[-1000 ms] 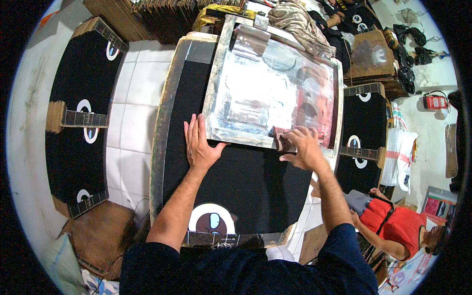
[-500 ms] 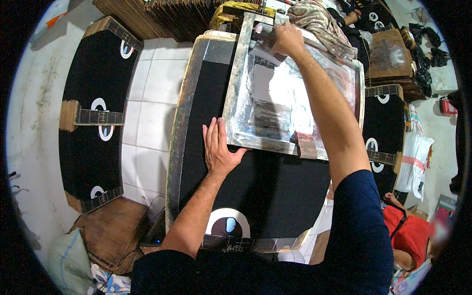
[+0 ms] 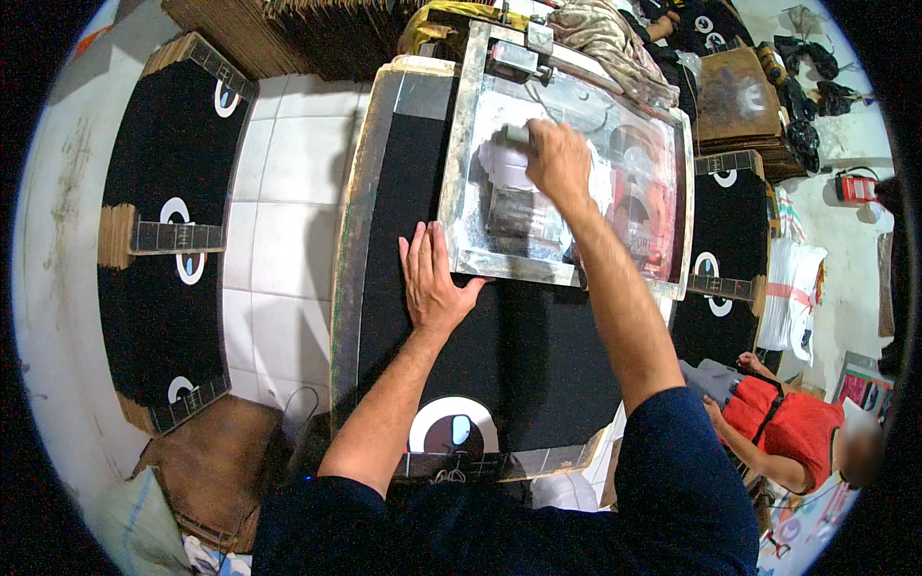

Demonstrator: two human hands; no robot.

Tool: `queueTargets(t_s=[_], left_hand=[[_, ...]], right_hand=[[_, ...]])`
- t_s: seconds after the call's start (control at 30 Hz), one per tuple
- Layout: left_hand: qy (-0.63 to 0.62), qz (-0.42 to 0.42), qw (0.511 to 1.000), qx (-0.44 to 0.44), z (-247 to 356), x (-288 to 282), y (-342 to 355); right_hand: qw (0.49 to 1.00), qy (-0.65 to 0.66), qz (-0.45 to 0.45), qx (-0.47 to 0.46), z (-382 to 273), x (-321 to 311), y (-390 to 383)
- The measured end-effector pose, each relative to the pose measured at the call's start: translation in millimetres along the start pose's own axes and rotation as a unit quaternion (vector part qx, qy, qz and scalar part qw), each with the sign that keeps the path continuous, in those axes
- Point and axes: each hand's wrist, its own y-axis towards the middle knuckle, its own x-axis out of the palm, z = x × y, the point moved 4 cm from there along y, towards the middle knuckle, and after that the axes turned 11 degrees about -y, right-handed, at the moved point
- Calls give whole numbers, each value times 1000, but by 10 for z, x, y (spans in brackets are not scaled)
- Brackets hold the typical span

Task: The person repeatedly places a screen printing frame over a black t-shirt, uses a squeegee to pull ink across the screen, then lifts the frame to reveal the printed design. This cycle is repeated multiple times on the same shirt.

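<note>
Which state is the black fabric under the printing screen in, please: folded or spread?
Spread: the black fabric lies flat across the board, showing beyond the screen frame.

Ahead of you, the rectangular metal-framed printing screen lies over the far part of the long, black fabric-covered board. Your bare left hand is at the screen's near left corner, your bare right hand over its middle. To your left, past square white floor tiles, lie flat black fabric panels. Behind the screen is a crumpled beige patterned cloth; right of the panel area beside the board sits a folded white fabric stack.
</note>
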Motion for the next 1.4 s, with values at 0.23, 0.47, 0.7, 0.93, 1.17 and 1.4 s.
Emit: queueTargets(t_s=[0.23,0.47,0.7,0.93,1.17,1.4], left_hand=[[-2,4,1000,-5,20,-14,26],[-2,8,1000,5,21,-11,39],[3,-11,1000,-9,6,8,19],[-36,-8,999,-30,3,21,39],[-62,26,996,54,-44,31,-23],[-143,61,986,61,-46,21,-106]], right_hand=[[995,73,-71,6,197,-15,185],[998,24,58,6,372,326,850],[999,-1,14,-36,124,58,70],[1000,21,16,-11,-126,-188,-465],[999,36,10,-33,-44,-229,-515],[996,80,-40,-26,198,-261,56]])
